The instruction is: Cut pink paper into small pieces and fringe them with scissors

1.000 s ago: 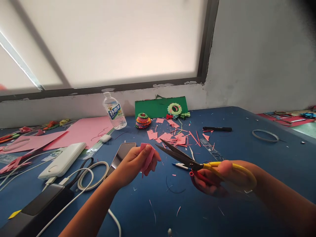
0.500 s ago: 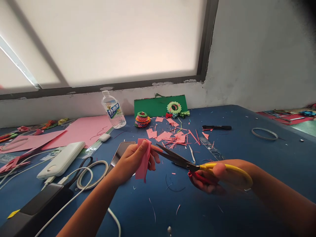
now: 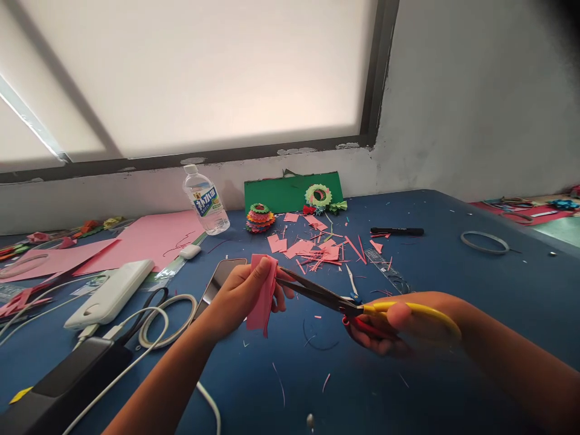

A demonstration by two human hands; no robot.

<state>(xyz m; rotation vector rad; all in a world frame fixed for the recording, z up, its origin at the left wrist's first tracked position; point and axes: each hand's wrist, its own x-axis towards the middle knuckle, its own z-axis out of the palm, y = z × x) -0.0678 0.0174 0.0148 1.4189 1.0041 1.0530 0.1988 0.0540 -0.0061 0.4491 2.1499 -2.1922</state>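
Between thumb and fingers, my left hand (image 3: 242, 293) pinches a folded stack of pink paper (image 3: 261, 305), held upright above the blue table. My right hand (image 3: 385, 332) grips scissors (image 3: 324, 294) with dark blades and one yellow and one red handle. The blades are a little apart, and their tips reach the right edge of the pink paper near my left fingers. Whether the paper lies between the blades I cannot tell. Beyond my hands, pink paper scraps (image 3: 317, 251) and thin strips lie in a loose heap.
A water bottle (image 3: 206, 202), a green board (image 3: 290, 192) and ruffled paper rings (image 3: 260, 219) stand along the wall. On the left are a white power bank (image 3: 111, 294), cables, a phone (image 3: 220, 283) and pink sheets (image 3: 149, 238). A black pen (image 3: 397, 231) lies right.
The scissors have moved left, bringing their tips to the edge of the pink paper, and the blades look slightly closer together. My left hand keeps the same hold.
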